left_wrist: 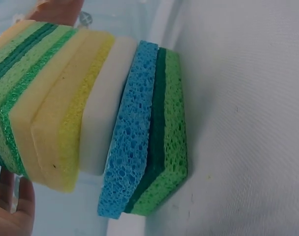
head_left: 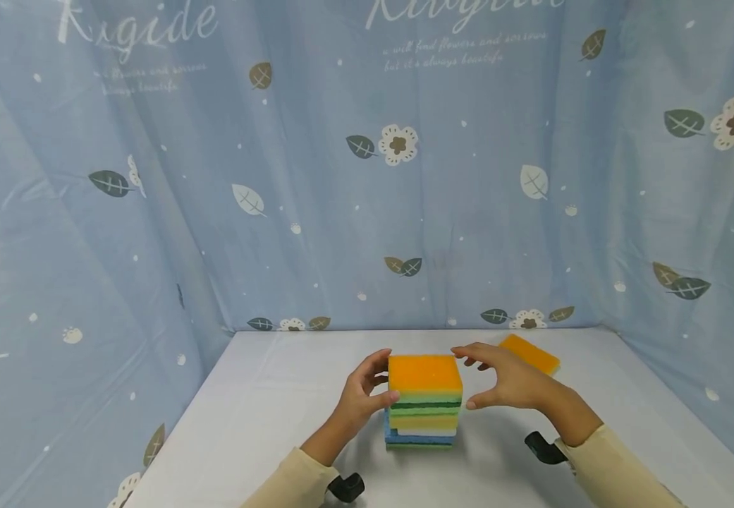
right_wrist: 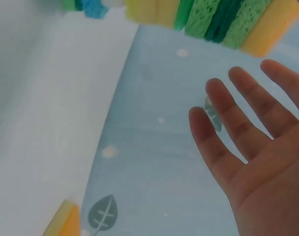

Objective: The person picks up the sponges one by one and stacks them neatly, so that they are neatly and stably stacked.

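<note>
A tall stack of sponges (head_left: 425, 374) stands on the table, orange on top, with green, yellow, white and blue layers below. In the left wrist view the blue sponge (left_wrist: 127, 132) juts out a little above the lowest green sponge (left_wrist: 171, 123). My left hand (head_left: 362, 391) is at the stack's left side, its thumb touching the front left corner near the top and its fingers loosely bent along the side. To the right, my right hand (head_left: 509, 377) is spread beside the stack, apart from it and holding nothing.
A single orange sponge (head_left: 536, 356) lies on the white table (head_left: 278, 395) behind my right hand. A blue patterned curtain (head_left: 316, 212) hangs behind the table and on both sides. A black strap piece (head_left: 544, 448) sits at my right wrist.
</note>
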A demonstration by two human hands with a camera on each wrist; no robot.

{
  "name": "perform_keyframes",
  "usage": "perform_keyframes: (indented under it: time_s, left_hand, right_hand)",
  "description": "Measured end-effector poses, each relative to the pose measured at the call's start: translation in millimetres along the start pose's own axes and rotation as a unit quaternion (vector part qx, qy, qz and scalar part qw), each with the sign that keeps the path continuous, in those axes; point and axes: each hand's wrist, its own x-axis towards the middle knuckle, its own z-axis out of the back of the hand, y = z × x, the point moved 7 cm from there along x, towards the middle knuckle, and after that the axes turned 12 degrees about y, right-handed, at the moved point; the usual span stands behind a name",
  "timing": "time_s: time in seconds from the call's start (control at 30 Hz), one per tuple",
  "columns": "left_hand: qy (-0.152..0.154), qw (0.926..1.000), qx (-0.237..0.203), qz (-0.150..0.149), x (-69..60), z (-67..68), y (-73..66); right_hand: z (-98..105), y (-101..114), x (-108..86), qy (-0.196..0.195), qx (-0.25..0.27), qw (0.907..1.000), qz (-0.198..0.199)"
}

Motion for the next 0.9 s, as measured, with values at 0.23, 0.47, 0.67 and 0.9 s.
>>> perform_keyframes:
  time_s: [0.23,0.47,0.67,0.9]
  left_hand:
    - [-0.006,0.9998,-0.016,0.007,3.1,-2.9,0.9]
    - [-0.015,0.9996,-0.017,0.016,0.4,-4.2,1.8]
    - [-0.016,0.9996,-0.015,0.02,-1.0,-4.4,1.3]
    - [-0.009,0.9997,-0.021,0.009,0.2,-5.8,-0.5]
  right_hand:
    - [6.5,-21.6,-9.2,-0.001,-0.004,0.9995,-0.031]
    - [7.6,-54.9,-12.7,-0.016,-0.035,0.9969,-0.068]
    - [5.0,-83.3,-19.2,-0.033,-0.028,0.9942,-0.099]
    - [8.0,-111.5,-27.8,-0.061,-0.069,0.9858,-0.14]
